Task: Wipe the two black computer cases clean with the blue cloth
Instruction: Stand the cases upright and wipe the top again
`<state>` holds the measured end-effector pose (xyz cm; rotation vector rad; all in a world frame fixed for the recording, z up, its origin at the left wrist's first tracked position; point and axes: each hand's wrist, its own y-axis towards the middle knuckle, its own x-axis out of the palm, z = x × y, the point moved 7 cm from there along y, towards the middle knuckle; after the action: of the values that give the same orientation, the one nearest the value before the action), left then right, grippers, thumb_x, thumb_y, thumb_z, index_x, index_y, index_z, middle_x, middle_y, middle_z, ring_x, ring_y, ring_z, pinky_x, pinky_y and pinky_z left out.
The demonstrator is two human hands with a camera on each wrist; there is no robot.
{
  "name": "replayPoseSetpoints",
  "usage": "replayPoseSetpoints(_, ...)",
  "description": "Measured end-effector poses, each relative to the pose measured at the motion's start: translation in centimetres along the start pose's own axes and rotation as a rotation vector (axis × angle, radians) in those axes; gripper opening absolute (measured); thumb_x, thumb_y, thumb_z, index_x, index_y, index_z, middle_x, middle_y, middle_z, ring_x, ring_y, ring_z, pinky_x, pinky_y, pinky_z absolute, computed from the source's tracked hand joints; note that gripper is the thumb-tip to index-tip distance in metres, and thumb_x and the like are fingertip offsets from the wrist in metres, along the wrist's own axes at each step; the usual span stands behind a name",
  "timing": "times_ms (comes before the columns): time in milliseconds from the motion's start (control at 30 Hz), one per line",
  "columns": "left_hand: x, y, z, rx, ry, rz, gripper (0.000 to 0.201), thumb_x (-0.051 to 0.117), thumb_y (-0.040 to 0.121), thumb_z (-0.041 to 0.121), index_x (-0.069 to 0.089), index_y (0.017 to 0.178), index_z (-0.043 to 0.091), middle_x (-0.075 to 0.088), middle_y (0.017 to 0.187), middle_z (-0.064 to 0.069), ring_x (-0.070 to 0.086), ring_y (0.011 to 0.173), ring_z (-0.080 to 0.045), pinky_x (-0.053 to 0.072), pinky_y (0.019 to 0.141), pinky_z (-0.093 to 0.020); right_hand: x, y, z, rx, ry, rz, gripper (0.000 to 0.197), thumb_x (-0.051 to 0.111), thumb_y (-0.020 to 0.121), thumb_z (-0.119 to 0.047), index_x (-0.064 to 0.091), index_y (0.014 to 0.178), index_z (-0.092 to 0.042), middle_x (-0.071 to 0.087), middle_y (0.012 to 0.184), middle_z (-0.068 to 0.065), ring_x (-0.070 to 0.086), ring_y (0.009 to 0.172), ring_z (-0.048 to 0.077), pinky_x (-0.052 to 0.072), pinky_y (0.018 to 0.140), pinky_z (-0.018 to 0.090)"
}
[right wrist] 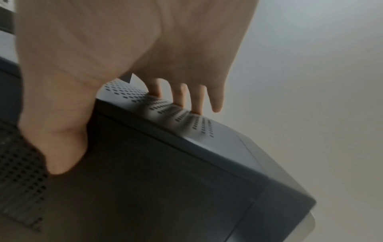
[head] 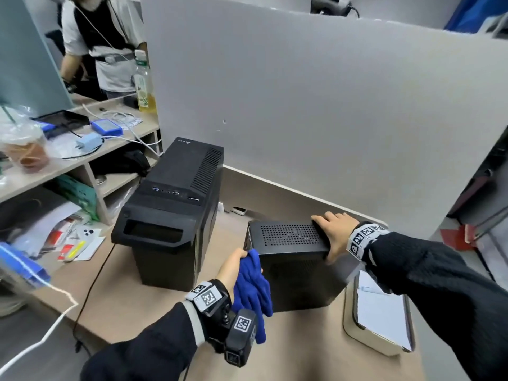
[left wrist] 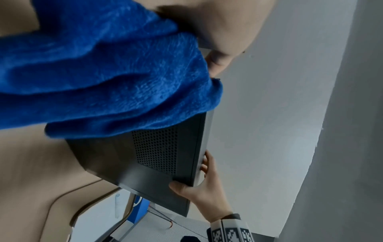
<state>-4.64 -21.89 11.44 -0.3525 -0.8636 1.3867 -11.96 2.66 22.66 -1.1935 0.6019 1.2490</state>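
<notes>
Two black computer cases stand on the desk. The tall tower case (head: pixel 176 210) is on the left, untouched. The small case (head: pixel 291 259) (left wrist: pixel 157 155) (right wrist: pixel 165 180) with a perforated top stands to its right. My left hand (head: pixel 233 264) (left wrist: pixel 219 60) grips the bunched blue cloth (head: pixel 253 281) (left wrist: pixel 116 78) against the small case's near left corner. My right hand (head: pixel 335 235) (left wrist: pixel 199 191) (right wrist: pixel 145 57) clasps the small case's right top edge, fingers across the top and thumb down the near face.
A grey partition (head: pixel 316 105) walls the desk (head: pixel 137 292) behind. A white tray with papers (head: pixel 379 312) lies at the near right. A black cable (head: pixel 93 284) runs off the tower's left. Cluttered shelves, a drink cup (head: pixel 24 149) and another person (head: pixel 101 42) are on the left.
</notes>
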Motion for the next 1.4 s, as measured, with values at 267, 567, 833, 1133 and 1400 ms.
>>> replayPoseSetpoints(267,0.3,2.5,5.8,0.137,0.09,0.099,0.058,0.065,0.055,0.05,0.069,0.088,0.002,0.073,0.089,-0.017,0.068,0.084,-0.032,0.051,0.089,-0.04,-0.5,0.4,-0.2,0.234,0.104,-0.078,0.142,0.074,0.038,-0.074,0.004,0.15,-0.022,0.042,0.138,0.009,0.045,0.126,0.034,0.029,0.107,0.058)
replayPoseSetpoints(567,-0.2,3.5,7.6,0.143,0.171,0.078,0.035,0.062,0.073,0.04,0.064,0.085,0.007,0.067,0.073,-0.013,0.063,0.07,-0.027,0.05,0.074,-0.036,-2.9,2.6,-4.5,0.388,0.326,-0.058,0.138,0.065,0.053,-0.079,0.004,0.15,-0.002,0.049,0.139,0.013,0.05,0.125,0.032,0.043,0.101,0.043)
replayPoseSetpoints(833,-5.4,3.1,8.3,0.133,0.101,0.106,0.036,0.063,0.072,0.041,0.067,0.079,0.006,0.072,0.075,-0.015,0.067,0.076,-0.031,0.051,0.085,-0.04,-6.9,5.4,-11.2,0.524,0.436,-0.132,0.121,0.055,0.076,-0.073,0.001,0.148,0.007,0.024,0.152,0.025,0.027,0.14,0.041,0.026,0.112,0.047)
replayPoseSetpoints(1133,-8.7,6.6,3.5,0.088,0.054,0.137,0.115,0.073,0.032,0.085,0.064,0.121,0.013,0.069,0.116,-0.012,0.064,0.109,-0.028,0.043,0.105,-0.044,-6.9,5.8,-11.5,0.545,0.65,-0.079,0.135,0.063,0.065,-0.077,-0.003,0.148,0.006,0.025,0.153,0.024,0.027,0.141,0.039,0.024,0.115,0.047)
replayPoseSetpoints(1400,-5.9,-0.2,5.6,0.002,0.017,0.028,0.093,0.051,0.073,0.081,0.068,0.094,-0.008,0.069,0.084,-0.025,0.067,0.079,-0.032,0.052,0.078,-0.038,-4.8,2.4,-14.1,0.463,0.603,-0.159,0.148,0.072,0.044,-0.078,-0.002,0.151,-0.007,0.03,0.151,0.02,0.035,0.137,0.036,0.031,0.112,0.045)
